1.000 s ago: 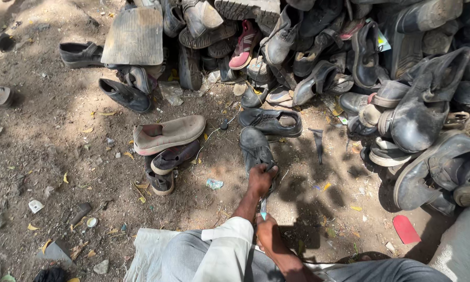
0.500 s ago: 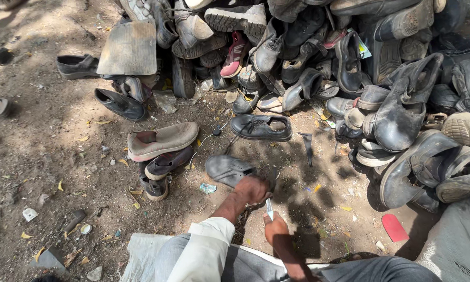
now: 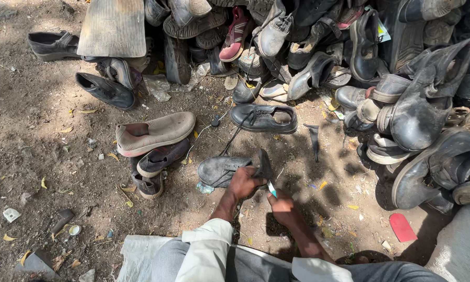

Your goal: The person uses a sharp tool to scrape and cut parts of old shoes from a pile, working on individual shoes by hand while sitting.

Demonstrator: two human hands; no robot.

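Person's sitting on bare dirt w/ a big heap of worn shoes (image 3: 350, 62) piled along the far side. Left hand (image 3: 244, 183) is clamped on the near end of a dark, flattened shoe (image 3: 222, 171), fingers curled over the edge where a flap stands up. Right hand (image 3: 283, 206) is closed around a small blade (image 3: 271, 189), pale tip poking out toward the shoe, right beside the left hand's fingers.

The shoe lies on the ground just in front of the person, btw the black lace-up shoe (image 3: 263, 118) further out and the person's knees. Long axis runs roughly left-right across the view, slightly tilted; the rounded end points left toward the small dark shoes (image 3: 159, 159) stacked under a tan slip-on (image 3: 154, 133), the end being worked on points right. Can't tell toe from heel tbh, it's too squashed.

What could go wrong imo: blade tip is v close to the left fingers, so if it skids off the tough material it goes straight into them. Shoe's only pinned at one end on loose dirt, so it could pivot or slide mid-cut. Also dappled shade over the hands makes the cut line hard to see.
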